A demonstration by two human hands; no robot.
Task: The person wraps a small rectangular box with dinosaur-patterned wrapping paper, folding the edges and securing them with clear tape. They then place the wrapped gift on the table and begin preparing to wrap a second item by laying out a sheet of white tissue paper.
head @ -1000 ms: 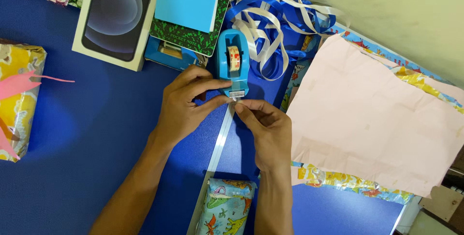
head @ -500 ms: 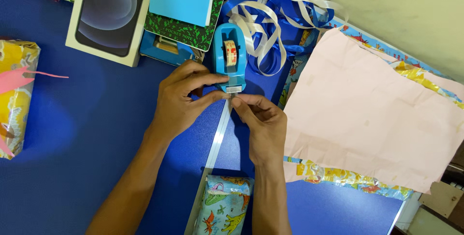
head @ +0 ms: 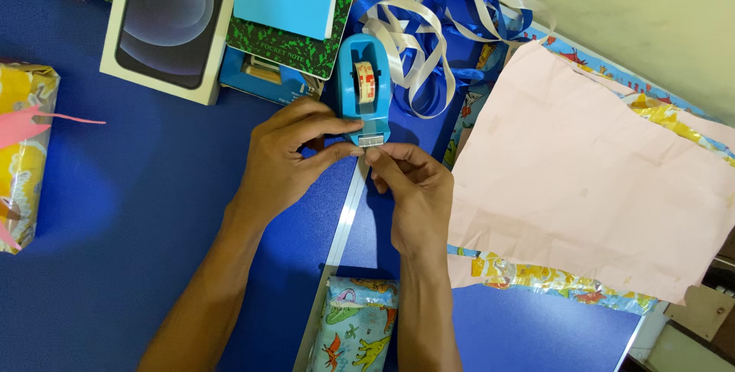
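Blue tape dispenser (head: pixel 364 89) sits upper centre of frame on the blue counter (head: pixel 153 211); left hand (head: pixel 283 159) has its grip closed on the dispenser's front base, right hand (head: pixel 409 188) pinches shut at the cutter end, apparently on the tape end, too small to confirm. Pink paper sheet (head: pixel 582 181) lies right, ribbon tangle (head: pixel 436 20) top centre, dark phone box (head: pixel 168 24) upper left, dinosaur-print wrapped parcel (head: pixel 356 334) bottom centre.

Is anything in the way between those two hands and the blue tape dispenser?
Nothing visible. The left hand rests against the tape dispenser, and the right hand has its fingertips right at the cutter end.
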